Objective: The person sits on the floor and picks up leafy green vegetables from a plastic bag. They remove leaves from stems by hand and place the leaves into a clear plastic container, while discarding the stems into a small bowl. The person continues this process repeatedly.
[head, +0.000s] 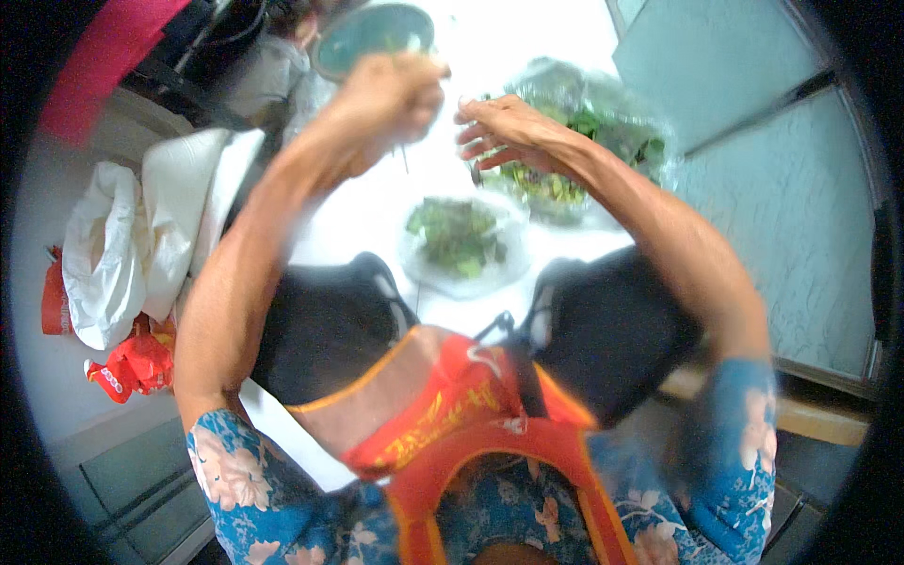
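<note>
My left hand (pixel 399 95) is curled beside a greenish bowl (pixel 374 35), overlapping its near rim. Blur hides whether anything sits in its fingers. To its right, my right hand (pixel 512 134) has its fingers spread, with nothing plainly held. It reaches over the left side of a clear plastic bag (pixel 551 74) of leafy greens (pixel 586 123). Closer to me, a smaller bunch of green leaves (pixel 459 236) lies on a clear plastic bag (pixel 512 265) on the white floor.
White sacks (pixel 180 205) and red packaging (pixel 141 364) are on the left. Glass-like panels (pixel 791 183) stand on the right. My knees in black trousers (pixel 607 332) flank the smaller bag, and a red apron (pixel 452 402) covers my lap.
</note>
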{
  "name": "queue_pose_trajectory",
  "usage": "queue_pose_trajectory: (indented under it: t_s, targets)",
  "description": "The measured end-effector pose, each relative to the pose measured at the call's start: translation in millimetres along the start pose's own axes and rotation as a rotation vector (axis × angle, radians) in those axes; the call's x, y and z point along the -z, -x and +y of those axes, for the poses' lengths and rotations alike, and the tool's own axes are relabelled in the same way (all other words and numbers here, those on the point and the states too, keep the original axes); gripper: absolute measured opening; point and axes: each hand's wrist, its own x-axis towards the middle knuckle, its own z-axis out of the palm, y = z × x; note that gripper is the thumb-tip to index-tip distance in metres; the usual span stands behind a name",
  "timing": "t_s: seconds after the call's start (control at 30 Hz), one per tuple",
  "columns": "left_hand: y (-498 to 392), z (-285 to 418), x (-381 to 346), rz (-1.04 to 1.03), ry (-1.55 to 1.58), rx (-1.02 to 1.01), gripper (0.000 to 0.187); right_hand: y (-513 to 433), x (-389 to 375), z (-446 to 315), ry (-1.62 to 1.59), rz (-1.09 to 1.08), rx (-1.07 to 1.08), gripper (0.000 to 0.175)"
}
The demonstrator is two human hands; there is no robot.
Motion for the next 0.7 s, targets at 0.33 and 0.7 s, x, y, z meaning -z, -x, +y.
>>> queue_pose_trajectory:
  t_s: [0.33, 0.7]
  targets:
    - [7, 15, -27, -0.073, 0.016, 0.124, 0.006, 38, -22, -46, -0.287, -0.07, 0.417, 0.044]
    - [-8, -4, -21, -0.265, 0.228, 0.224, 0.019, 36, -11, -49, -0.368, -0.011, 0.511, 0.022]
